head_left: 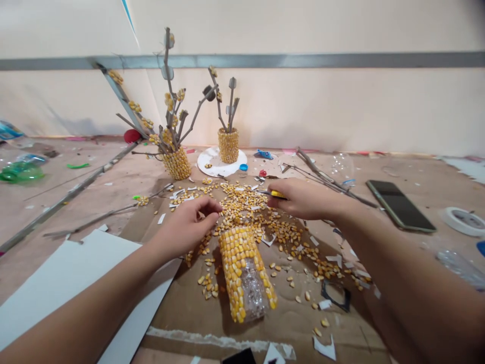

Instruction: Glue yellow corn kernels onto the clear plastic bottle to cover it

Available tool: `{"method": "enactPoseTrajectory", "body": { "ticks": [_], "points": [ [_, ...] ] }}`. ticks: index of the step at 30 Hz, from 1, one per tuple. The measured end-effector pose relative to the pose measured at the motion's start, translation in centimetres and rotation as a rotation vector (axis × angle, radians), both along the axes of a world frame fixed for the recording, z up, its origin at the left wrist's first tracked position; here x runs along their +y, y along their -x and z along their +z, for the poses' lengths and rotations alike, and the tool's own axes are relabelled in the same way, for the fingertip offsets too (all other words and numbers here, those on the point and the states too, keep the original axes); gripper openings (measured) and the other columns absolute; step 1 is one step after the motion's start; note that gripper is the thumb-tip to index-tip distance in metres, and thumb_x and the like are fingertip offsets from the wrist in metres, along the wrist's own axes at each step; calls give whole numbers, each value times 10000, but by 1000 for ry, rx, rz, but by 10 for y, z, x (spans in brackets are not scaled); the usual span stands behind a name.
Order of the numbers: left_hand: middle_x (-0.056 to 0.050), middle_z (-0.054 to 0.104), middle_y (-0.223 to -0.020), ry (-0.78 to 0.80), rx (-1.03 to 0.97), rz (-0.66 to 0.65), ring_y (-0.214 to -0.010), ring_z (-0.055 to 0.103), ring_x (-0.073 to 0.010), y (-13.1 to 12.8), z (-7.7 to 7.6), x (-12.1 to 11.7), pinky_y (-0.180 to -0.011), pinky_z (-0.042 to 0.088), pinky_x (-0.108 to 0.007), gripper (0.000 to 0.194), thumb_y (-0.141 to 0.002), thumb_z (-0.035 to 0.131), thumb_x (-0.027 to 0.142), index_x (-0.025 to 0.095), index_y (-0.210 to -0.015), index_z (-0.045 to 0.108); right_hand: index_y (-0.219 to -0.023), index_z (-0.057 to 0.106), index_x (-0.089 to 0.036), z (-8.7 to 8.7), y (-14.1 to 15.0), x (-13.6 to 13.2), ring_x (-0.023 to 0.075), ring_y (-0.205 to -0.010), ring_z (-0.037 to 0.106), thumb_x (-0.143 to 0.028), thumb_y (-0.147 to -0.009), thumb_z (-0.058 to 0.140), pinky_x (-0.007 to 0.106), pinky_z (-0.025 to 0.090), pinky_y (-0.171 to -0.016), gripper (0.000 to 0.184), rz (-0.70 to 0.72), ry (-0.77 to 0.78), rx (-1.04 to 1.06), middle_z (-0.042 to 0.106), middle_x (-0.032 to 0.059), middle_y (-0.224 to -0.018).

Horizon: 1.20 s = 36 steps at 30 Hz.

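Note:
A clear plastic bottle (246, 275) partly coated with glued corn kernels lies on its side on brown cardboard (189, 303) in front of me. Loose corn kernels (242, 199) are piled just beyond it. My left hand (187, 227) rests knuckles-up at the bottle's upper left, fingers curled and pinched over kernels; what they hold is hidden. My right hand (303, 198) is closed around a small yellow-handled tool (276, 194) whose tip points left over the pile.
Two kernel-covered vases with twig branches (176, 162) (228, 144) stand at the back, one on a white disc. A phone (399, 205) and tape roll (464, 220) lie right. White card (87, 283) lies left. Paper scraps and twigs (322, 177) are scattered about.

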<state>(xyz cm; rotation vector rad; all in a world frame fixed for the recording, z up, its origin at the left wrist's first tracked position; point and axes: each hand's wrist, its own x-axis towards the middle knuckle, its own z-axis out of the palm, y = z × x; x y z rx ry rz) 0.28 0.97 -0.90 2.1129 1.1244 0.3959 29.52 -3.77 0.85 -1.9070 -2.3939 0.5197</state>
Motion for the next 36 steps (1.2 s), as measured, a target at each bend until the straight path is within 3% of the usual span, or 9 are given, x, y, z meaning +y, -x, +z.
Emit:
{"method": "enactPoseTrajectory", "body": {
  "ticks": [6, 11, 19, 24, 26, 29, 32, 36],
  "points": [
    [-69, 779, -968, -317, 294, -109, -927, 706, -273, 8, 2, 10, -823, 505, -389, 209, -943, 525, 267, 204, -958, 723, -886, 659, -202, 0, 4, 0, 205, -851, 671, -283, -992, 634, 294, 405, -680, 135, -10, 2, -42, 765, 83, -961],
    [-88, 797, -989, -420, 514, -72, -918, 718, -303, 15, 4, 21, -782, 498, -397, 202, -978, 542, 251, 207, -971, 739, -871, 675, -209, -4, 7, 2, 220, -880, 706, -273, -975, 659, 295, 439, -707, 123, -9, -3, -61, 785, 86, -971],
    [-74, 780, -1042, -396, 432, -130, -1002, 712, -268, 12, -12, 23, -875, 537, -383, 191, -981, 542, 196, 213, -1000, 731, -848, 652, -215, -12, 11, 3, 242, -854, 688, -359, -1005, 634, 312, 394, -679, 214, 7, -79, -109, 770, 101, -932],
    [-94, 766, -1078, -402, 363, -132, -1052, 704, -271, 7, -14, 20, -952, 546, -413, 225, -1006, 510, 215, 204, -1038, 733, -822, 600, -214, -12, 14, 1, 221, -770, 617, -400, -1022, 588, 322, 340, -638, 274, 26, -137, -77, 725, 90, -869],
    [-106, 774, -1106, -409, 347, -96, -1066, 707, -276, 8, -14, 21, -968, 545, -424, 242, -1011, 494, 206, 199, -1065, 729, -773, 540, -224, -9, 14, -1, 183, -678, 559, -423, -1064, 492, 316, 335, -614, 356, 14, -157, 1, 664, 44, -759],
    [-128, 774, -1146, -421, 337, -50, -1092, 706, -292, 9, -16, 24, -988, 539, -450, 259, -1009, 486, 201, 184, -1096, 730, -702, 470, -233, -4, 12, -4, 154, -588, 482, -504, -1086, 405, 315, 346, -594, 474, -31, -231, 332, 544, -5, -629],
    [-114, 774, -1129, -417, 338, -66, -1088, 705, -291, 9, -15, 25, -992, 536, -447, 254, -1009, 506, 237, 197, -1065, 750, -690, 508, -236, -1, 11, -6, 165, -598, 522, -628, -1043, 468, 326, 398, -602, 529, -104, -260, 691, 570, 6, -625],
    [-101, 775, -1086, -408, 346, -88, -1053, 708, -290, 6, -14, 23, -967, 542, -441, 251, -997, 533, 274, 204, -1019, 773, -679, 540, -237, 2, 11, -5, 166, -570, 542, -739, -985, 520, 332, 426, -580, 588, -198, -207, 818, 621, 26, -633]
  ]
}}
